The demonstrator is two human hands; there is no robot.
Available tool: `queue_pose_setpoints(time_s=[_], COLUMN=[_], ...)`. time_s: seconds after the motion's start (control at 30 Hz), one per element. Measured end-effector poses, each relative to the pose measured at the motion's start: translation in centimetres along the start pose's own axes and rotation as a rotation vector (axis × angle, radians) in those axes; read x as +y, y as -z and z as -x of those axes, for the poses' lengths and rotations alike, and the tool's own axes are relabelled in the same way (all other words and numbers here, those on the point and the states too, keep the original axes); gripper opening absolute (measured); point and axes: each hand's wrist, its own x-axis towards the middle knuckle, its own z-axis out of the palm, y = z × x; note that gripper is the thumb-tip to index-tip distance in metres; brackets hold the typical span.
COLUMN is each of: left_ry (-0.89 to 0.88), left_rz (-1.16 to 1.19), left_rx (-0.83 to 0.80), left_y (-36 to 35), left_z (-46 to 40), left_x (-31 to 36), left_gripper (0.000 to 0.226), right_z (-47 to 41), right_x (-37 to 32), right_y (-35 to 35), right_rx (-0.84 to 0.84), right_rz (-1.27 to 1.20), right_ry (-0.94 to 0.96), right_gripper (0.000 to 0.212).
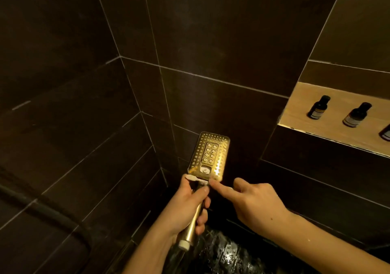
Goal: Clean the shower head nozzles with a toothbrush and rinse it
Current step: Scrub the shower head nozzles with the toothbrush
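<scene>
The shower head (208,155) is gold and shaped like a rounded box. It sticks up above the left hand (190,206), with its face turned toward the person. The face has many tiny holes around the edge and bigger round nozzles in two short rows in the middle. Below those rows is a small white button or mark.

The left hand has its fingers and thumb curled tight around the gold handle (195,221), just under the head. The bottom end of the handle pokes out below the hand and has a pale cap.

The toothbrush (197,178) is white and thin. It lies sideways across the bottom edge of the shower head, right at the top of the left hand. Its one end sticks out past the left hand's knuckle.

The right hand (255,202) is just beside the left hand. Its pointer finger is stretched out along the toothbrush and its tip presses on it near the neck of the shower head. The other fingers are curled in. The rest of the toothbrush is hidden under that hand.

Far up past the right hand, small dark bottles (319,107) stand on a lit shelf (299,113) in the dark tiled wall (221,41).
</scene>
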Motion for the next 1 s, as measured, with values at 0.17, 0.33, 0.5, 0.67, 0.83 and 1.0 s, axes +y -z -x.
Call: queue_pose_setpoints(time_s=[0.17, 0.33, 0.5, 0.67, 0.83, 1.0], left_ry=[-0.018, 0.006, -0.020, -0.052, -0.078, -0.155], left_rz=[0.012, -0.001, 0.055, 0.127, 0.305, 0.268], left_rx=[0.018, 0.035, 0.085, 0.162, 0.311, 0.499], left_y=[-0.2, -0.3, -1.1, -1.7, -3.9, -6.1], left_z=[-0.1, -0.1, -0.3, 0.2, -0.1, -0.6], left_x=[0.6, 0.3, 1.3, 1.9, 1.2, 0.6], left_gripper=[0.023, 0.021, 0.022, 0.020, 0.013, 0.007], right_z=[-1.1, 0.6, -0.3, 0.2, 0.5, 0.0], right_x=[2.1, 0.3, 0.4, 0.1, -1.3, -3.6], right_y=[1.1, 0.1, 0.7, 1.0, 0.2, -0.4], right_rx=[0.120, 0.024, 0.104, 0.148, 0.130, 0.046], right_rz=[-0.002, -0.031, -0.048, -0.129, -0.250, -0.328], right_ry=[-0.163, 0.010, -0.098, -0.241, -0.320, -0.327], right_gripper=[0.059, 0.060, 0.059, 0.085, 0.083, 0.072])
